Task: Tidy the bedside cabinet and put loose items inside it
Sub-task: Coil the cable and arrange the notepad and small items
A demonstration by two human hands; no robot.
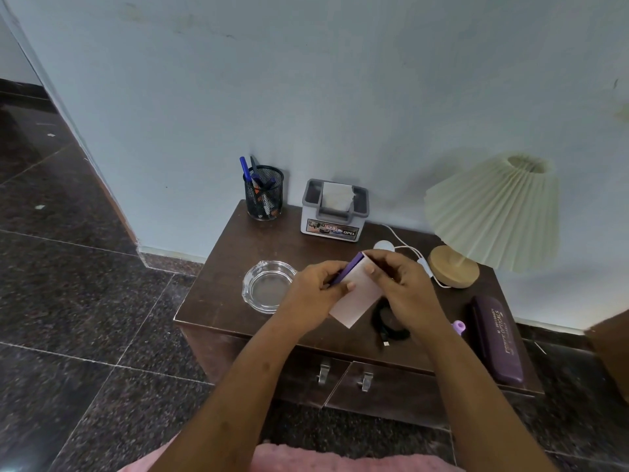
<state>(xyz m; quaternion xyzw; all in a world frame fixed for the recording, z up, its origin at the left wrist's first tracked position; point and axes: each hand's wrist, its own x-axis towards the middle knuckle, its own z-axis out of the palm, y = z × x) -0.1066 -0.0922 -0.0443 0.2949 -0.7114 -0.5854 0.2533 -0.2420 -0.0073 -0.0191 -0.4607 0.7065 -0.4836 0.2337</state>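
Both hands hold a small notebook [357,294] with a purple cover and pale pink pages above the middle of the dark wooden bedside cabinet [218,294]. My left hand [316,294] grips its purple edge, and my right hand [405,287] pinches its top right corner. A coiled black cable [388,321] lies on the cabinet just below my right hand. A purple glasses case [497,338] rests near the right edge, with a small lilac object [459,327] beside it. The two cabinet doors with metal handles [343,374] are shut.
A glass ashtray [269,287] sits at the left. A mesh pen holder [263,192] and a grey tissue box [335,207] stand at the back. A pleated lamp [493,212] on a wooden base, with a white cord, leans at the right. Dark tiled floor surrounds the cabinet.
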